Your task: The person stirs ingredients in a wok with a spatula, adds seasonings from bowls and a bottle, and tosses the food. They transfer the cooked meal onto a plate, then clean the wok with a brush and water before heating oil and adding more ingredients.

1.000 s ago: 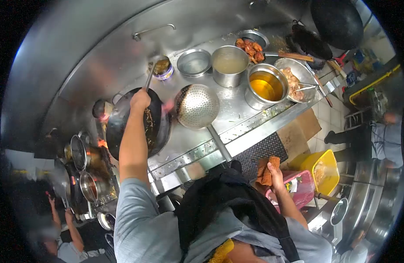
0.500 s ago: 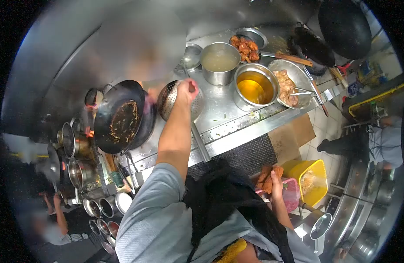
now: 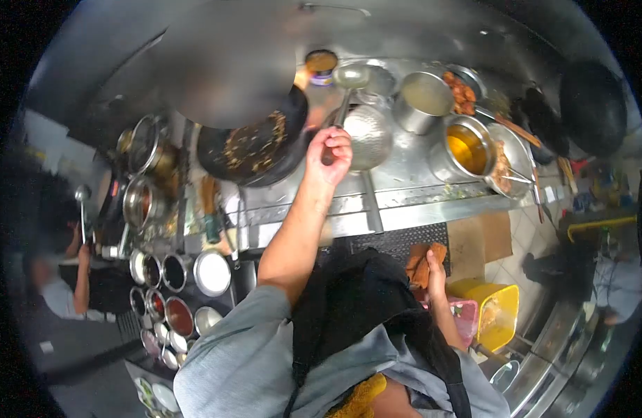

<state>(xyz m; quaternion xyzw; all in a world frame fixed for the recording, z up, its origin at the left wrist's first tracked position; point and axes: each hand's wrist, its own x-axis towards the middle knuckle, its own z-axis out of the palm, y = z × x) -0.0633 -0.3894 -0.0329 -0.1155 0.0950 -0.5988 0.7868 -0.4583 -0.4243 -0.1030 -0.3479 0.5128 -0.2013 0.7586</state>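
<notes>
My left hand (image 3: 329,155) is closed around the handle of a ladle (image 3: 352,75). The ladle's bowl points away from me, above the steel counter and beside a round metal dish. Just right of that hand lies a perforated strainer (image 3: 368,143), its handle toward me. To the left is a dark wok (image 3: 293,143) with browned food scraps inside; a grey blur hides part of it. Low on the right, my right hand (image 3: 437,275) grips a folded orange-brown cloth (image 3: 418,268).
On the counter's right stand a pot of cloudy liquid (image 3: 409,115), a pot of yellow oil (image 3: 467,155), a bowl of pale meat (image 3: 502,167) and browned meat (image 3: 460,94). Yellow bin (image 3: 499,313) stands below right. Sauce pots (image 3: 180,317) and another person (image 3: 63,289) are left.
The view has turned left, so counter items appear farther right. My left hand has moved from over the strainer to its left side, between it and the wok. The cloth stays in my right hand.
</notes>
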